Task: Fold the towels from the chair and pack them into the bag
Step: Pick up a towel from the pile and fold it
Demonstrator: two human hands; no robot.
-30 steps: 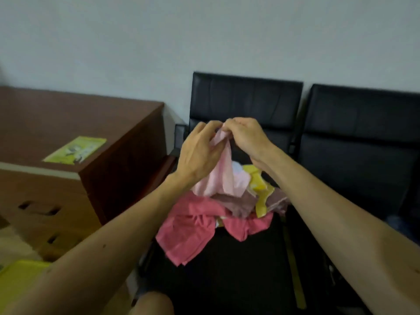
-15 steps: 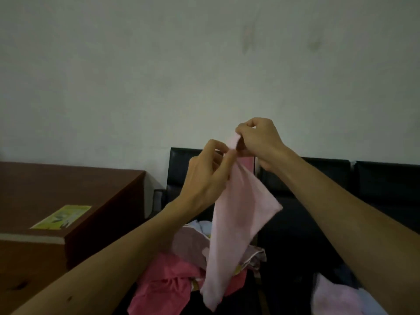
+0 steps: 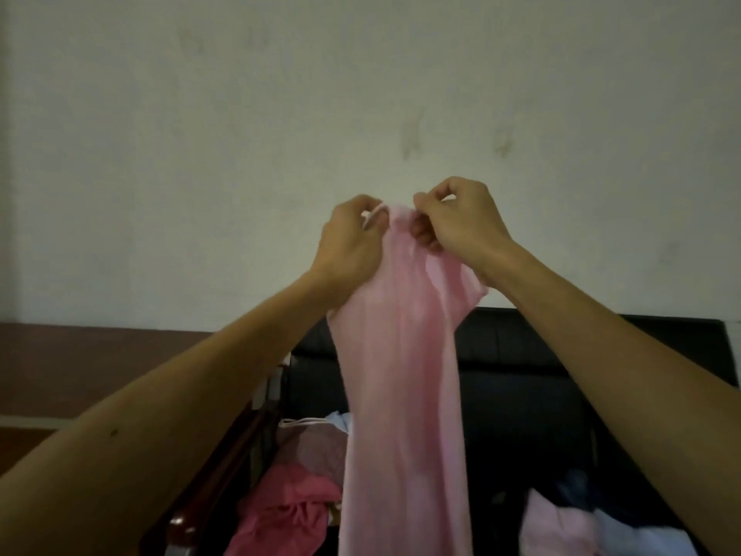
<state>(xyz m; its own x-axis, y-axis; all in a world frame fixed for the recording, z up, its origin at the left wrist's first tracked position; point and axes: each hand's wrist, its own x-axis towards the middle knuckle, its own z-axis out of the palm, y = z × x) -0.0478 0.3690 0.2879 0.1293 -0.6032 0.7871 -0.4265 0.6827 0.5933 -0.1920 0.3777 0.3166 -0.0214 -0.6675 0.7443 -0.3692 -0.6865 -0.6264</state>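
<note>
one desk: brown wood is seen at far left, beside the chair.
coral towel: it is crumpled on the seat's left side, among other unfolded cloths.
left hand: the fingers are curled and the white-trimmed top hem of the pink towel is pinched.
pink towel: it is hung lengthwise from the two pinches, bunched in soft pleats, above the seat.
handling: the cloth is judged light, limp and easily gripped; no crease is expected to be kept without a surface beneath.
right hand: thumb and fingers are clamped on the same top edge, just beside the left.
where to hold: the two top corners are judged best, so that the cloth is spread flat by its own weight.
chair: the black backrest is seen behind the towel.
pale towels: they are heaped at lower right.
bag: none is seen.
</note>
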